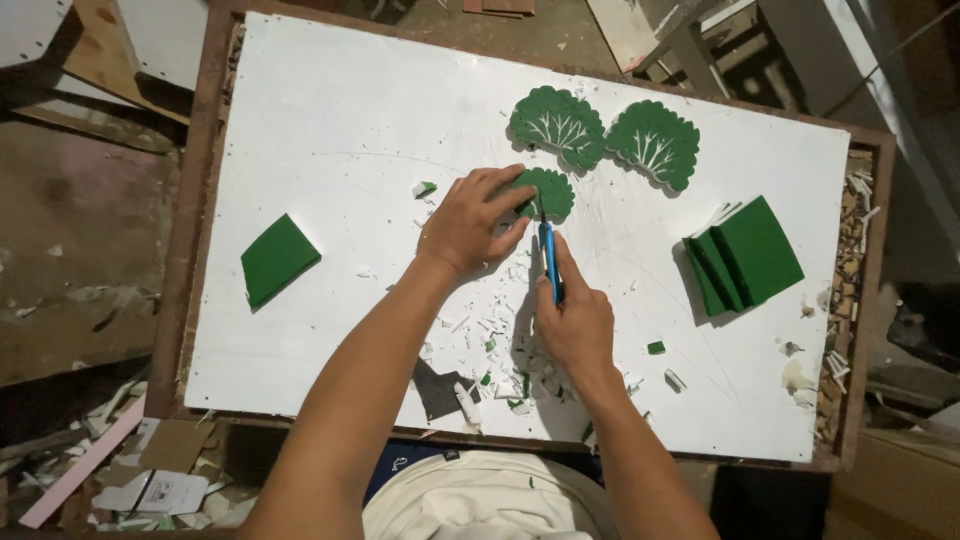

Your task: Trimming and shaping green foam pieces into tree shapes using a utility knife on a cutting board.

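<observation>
Left hand [468, 222] presses flat — fingers spread — on a green scalloped piece [547, 193]; right hand [577, 322], fingers clamped around a blue knife [549, 262], points it upward on the desk [330, 110].

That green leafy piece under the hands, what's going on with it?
A person is cutting a green foam shape on a white board. The left hand presses the shape down while the right hand holds a blue craft knife with its tip at the shape's edge. Two finished leafy pieces lie just beyond, a stack of green squares sits on the right, and one green square on the left. White and green scraps litter the board near the hands.
</observation>
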